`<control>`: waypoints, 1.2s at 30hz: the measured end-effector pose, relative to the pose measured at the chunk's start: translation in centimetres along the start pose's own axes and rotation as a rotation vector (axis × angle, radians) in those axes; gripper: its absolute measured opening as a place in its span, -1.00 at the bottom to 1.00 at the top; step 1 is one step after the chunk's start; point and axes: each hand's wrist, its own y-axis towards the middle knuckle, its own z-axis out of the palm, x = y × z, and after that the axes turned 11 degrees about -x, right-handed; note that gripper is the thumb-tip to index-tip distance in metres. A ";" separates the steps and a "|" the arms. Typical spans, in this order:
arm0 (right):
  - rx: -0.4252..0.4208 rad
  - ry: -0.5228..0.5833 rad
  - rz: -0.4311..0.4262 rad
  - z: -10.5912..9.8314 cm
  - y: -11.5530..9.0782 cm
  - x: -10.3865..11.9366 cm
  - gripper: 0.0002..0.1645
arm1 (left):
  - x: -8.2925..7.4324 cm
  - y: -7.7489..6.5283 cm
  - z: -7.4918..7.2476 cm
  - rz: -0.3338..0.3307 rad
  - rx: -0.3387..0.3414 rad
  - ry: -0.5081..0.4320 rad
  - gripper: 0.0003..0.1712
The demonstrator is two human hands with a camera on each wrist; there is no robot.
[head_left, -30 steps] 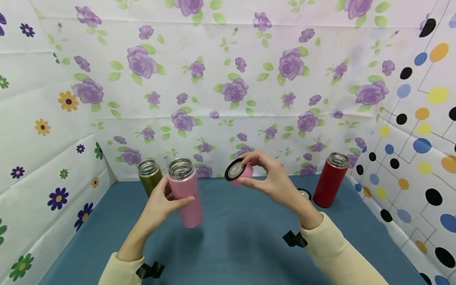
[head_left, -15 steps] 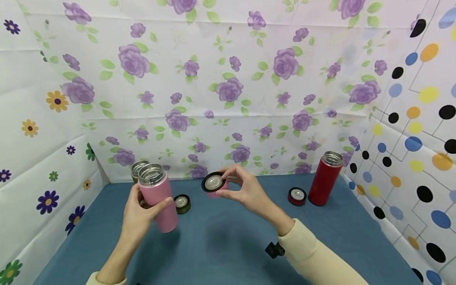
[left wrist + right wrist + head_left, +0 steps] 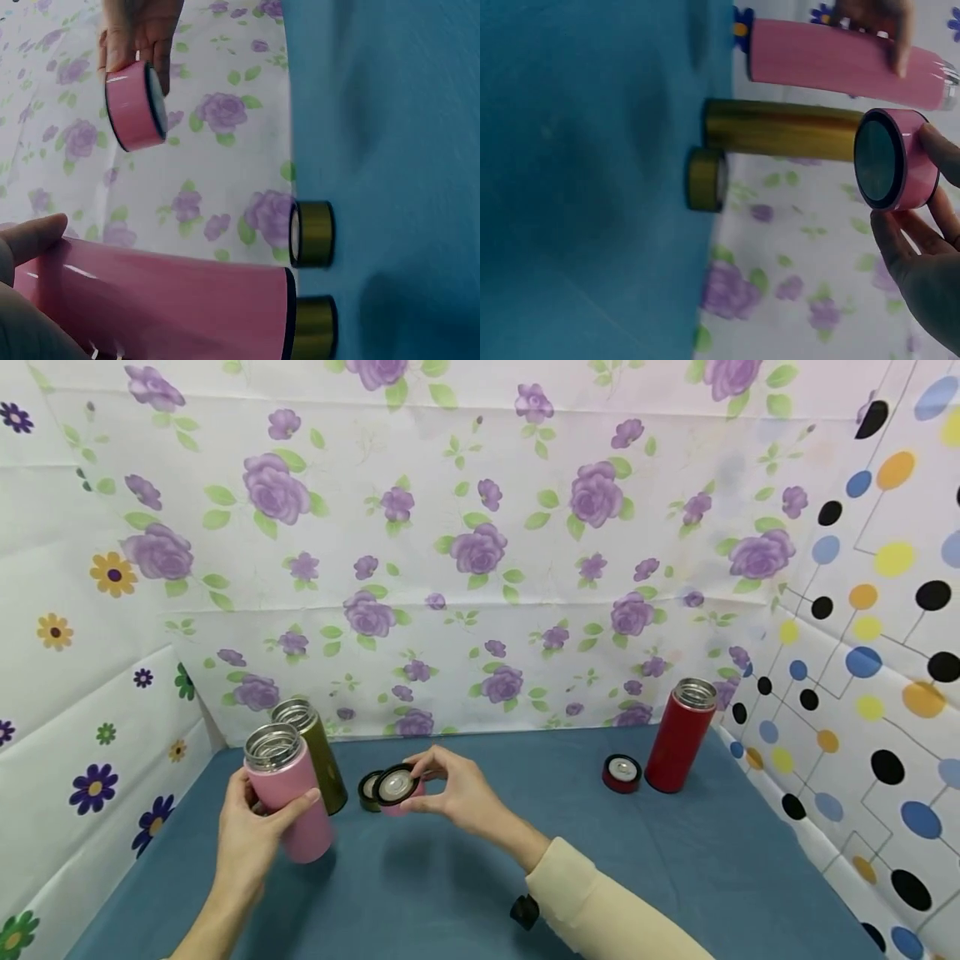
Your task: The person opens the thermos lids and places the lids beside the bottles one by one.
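Observation:
My left hand (image 3: 251, 831) grips a pink thermos bottle (image 3: 288, 802), lidless with its steel mouth up, held above the table and slightly tilted. Between thumb and fingers, my right hand (image 3: 465, 793) pinches the pink lid (image 3: 915, 161), its pale inner side turned up toward the head camera. The lid is apart from the bottle, to its right. Behind the pink bottle stands an olive-green thermos bottle (image 3: 326, 768) without a lid. Its green lid (image 3: 367, 792) lies on the table, partly covered by the pink lid in the head view.
A lidless red thermos bottle (image 3: 678, 739) stands at the back right, with its red lid (image 3: 622, 774) lying upside down beside it. Flower-print cloth (image 3: 480, 635) hangs behind the blue table (image 3: 600, 860), and a dotted cloth (image 3: 862, 693) rises on the right.
Both hands have moved left, carrying the pink bottle and the pink lid. The bottle has also come lower. The green bottle shows more now, and the view has shifted slightly.

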 end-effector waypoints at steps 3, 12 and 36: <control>0.020 0.031 0.039 1.6 -0.2 -0.5 -0.66 | 0.6 0.4 -0.7 -0.039 -0.011 0.009 0.05; 0.028 0.051 0.111 6.0 -0.7 -2.0 -0.67 | 2.0 1.7 -2.2 -0.124 -0.017 0.056 0.12; 0.256 -0.483 0.033 10.9 -0.7 -4.2 -0.61 | 4.6 3.5 -2.5 -0.162 0.109 0.032 0.15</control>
